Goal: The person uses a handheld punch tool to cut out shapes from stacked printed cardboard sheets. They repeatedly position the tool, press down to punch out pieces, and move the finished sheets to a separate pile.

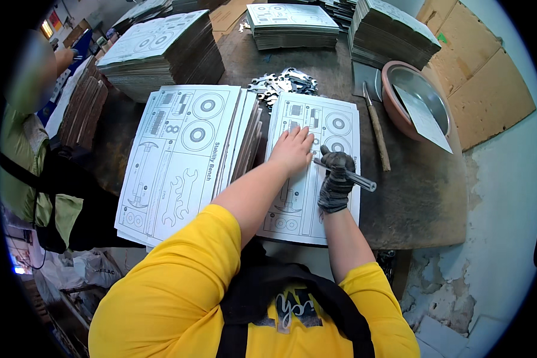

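We see the right grip (338,179), in a dark glove, clenched around a metal rod (363,181) that slants across the printed sheet (307,230) below; whether the rod's far tip touches the paper we cannot tell. Just beside it, the bare left grip (292,153) grasps nothing and lies palm down on the same sheet, fingers spread. That sheet, with line drawings of discs and a hammer, lies in front of us on the tabletop (420,209). To its left we have a taller stack of matching sheets (161,149), its layers slightly askew. Just beyond the sheet sits a loose heap of metal wrenches (283,82). On the right we find a wooden-handled tool (376,128) and, near it, a pinkish basin (390,89) with a pale card (422,119) leaning across its rim. Farther back we count three more stacks: left (161,67), middle (293,37) and right (394,36). A co-worker (39,179) stands at the left edge.
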Motion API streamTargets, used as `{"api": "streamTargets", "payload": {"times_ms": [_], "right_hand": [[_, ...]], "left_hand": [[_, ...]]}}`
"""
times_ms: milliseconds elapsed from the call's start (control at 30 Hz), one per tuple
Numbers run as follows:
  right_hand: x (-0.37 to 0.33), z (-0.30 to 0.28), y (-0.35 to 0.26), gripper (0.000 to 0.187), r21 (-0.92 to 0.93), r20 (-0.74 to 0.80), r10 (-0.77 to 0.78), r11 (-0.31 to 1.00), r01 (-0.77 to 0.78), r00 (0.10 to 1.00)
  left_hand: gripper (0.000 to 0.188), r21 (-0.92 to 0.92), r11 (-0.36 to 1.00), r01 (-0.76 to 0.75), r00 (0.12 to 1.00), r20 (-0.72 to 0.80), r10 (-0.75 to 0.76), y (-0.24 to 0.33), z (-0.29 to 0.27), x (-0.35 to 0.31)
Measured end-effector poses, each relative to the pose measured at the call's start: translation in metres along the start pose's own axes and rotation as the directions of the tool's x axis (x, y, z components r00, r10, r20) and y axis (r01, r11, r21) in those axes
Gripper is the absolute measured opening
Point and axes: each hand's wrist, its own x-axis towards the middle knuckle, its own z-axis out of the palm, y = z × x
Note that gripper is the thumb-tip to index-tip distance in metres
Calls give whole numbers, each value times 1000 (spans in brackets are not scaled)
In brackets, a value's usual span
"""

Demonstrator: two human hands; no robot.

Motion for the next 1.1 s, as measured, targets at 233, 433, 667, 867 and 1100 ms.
{"api": "streamTargets", "payload": {"times_ms": [233,433,667,867,1100], "right_hand": [[-4,4,18,31,-86,-64,84,992,-90,994],[-49,7,-22,24,-688,198,256,724,-52,946],[-169,-19,-73,22,-593,494,84,760,265,866],[-161,-12,-98,26,-244,54,115,965,-99,992],[-170,-90,-142,35,-145,-39,-32,989,26,999]], "left_hand": [[47,-71,997,19,992,-120,-28,-3,17,-9],[47,-22,999,42,994,-98,-44,-3,19,-6],[47,-1,998,59,997,-53,-59,0,17,-8],[40,83,993,82,983,-174,-66,15,11,-20],[48,-113,984,-134,970,191,154,104,-36,-117]]}}
